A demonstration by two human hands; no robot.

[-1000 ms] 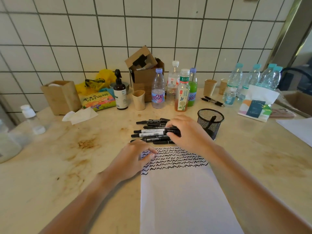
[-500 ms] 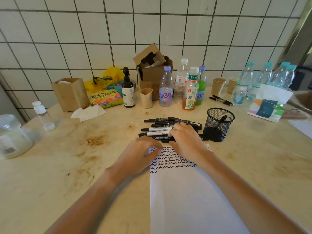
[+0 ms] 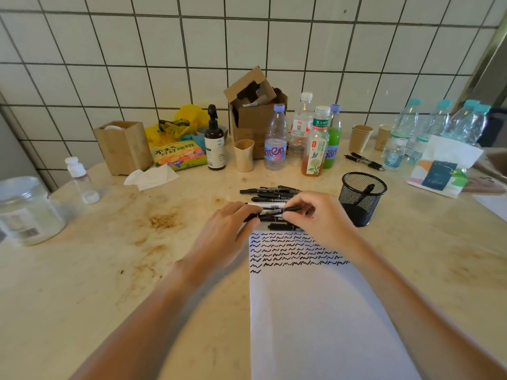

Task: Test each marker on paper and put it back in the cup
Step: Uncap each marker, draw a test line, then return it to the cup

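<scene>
A pile of several black markers [image 3: 270,193] lies on the counter just beyond a white sheet of paper [image 3: 315,311], whose top is covered with rows of black squiggles. Both hands hold one black marker [image 3: 271,212] level above the pile. My left hand [image 3: 227,229] pinches its left end, and my right hand [image 3: 315,218] pinches its right end. To the right of my right hand stands a black mesh cup [image 3: 361,197] with one marker leaning inside it.
Bottles [image 3: 275,138], paper cups [image 3: 360,137], a cardboard box [image 3: 255,113], a dark pump bottle [image 3: 214,142] and snack bags line the tiled wall. Two pens [image 3: 365,161] and a tissue pack [image 3: 441,171] lie at the right, a plastic jar [image 3: 27,209] at the left.
My right hand took one marker off the pile. My left hand left the paper's corner and took hold of the marker's other end. The camera shifted a little.
</scene>
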